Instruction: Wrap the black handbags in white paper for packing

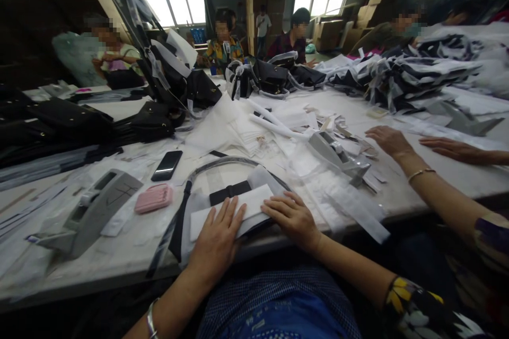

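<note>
My left hand [217, 238] lies flat, fingers stretched out, on a white foam sheet [254, 202] that wraps part of a black bag. My right hand [292, 217] rests flat beside it on the same white wrap, fingers spread. Under the wrap shows the bag's black band [229, 192], and its grey strap [230, 162] arcs round behind. Neither hand grips anything.
A grey tape dispenser [93, 212], a pink case [154, 198] and a black phone [167, 165] lie to the left. A second dispenser [336, 154] stands to the right, near another person's hands [392, 140]. Black bags [159, 116] and white sheets pile up behind. Several people sit across the table.
</note>
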Demonstrator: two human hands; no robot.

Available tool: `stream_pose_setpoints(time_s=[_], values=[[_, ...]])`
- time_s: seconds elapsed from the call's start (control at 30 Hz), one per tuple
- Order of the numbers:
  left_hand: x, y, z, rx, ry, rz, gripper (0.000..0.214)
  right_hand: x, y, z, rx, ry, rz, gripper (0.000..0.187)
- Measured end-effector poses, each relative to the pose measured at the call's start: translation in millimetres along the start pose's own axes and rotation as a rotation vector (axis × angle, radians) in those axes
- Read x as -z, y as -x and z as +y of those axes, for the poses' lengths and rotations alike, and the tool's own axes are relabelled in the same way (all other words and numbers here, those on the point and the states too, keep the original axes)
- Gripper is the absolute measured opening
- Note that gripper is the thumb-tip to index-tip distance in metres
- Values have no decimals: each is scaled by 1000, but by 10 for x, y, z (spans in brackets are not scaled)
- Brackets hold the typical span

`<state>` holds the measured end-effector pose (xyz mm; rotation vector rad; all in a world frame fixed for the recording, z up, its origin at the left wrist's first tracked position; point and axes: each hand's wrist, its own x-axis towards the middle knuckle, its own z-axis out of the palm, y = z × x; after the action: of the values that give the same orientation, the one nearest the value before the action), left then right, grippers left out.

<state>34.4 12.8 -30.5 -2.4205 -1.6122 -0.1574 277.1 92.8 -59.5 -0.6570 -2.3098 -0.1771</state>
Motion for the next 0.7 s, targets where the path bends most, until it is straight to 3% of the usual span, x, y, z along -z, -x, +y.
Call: stream_pose_setpoints(time_s=[0.1, 0.2, 0.43, 0.57, 0.63, 0.7], values=[[7, -58, 102, 8, -37, -6, 52, -10, 17, -49, -55, -3, 13, 33], [-77, -28, 139, -15, -37, 50, 58, 13, 21, -111, -82, -12, 18, 34], [-135, 151, 5, -44, 23, 147, 70, 11, -15, -283, -140, -27, 20, 35], [-111, 130, 45, -15, 3, 146, 65, 177, 15, -351, -168, -125, 17, 36], [-110, 112, 89, -17, -18, 137, 64, 295, 103, -420, -285, -262, 53, 31], [-114, 103, 123, -20, -24, 126, 63, 379, 209, -510, -563, -467, 39, 21]])
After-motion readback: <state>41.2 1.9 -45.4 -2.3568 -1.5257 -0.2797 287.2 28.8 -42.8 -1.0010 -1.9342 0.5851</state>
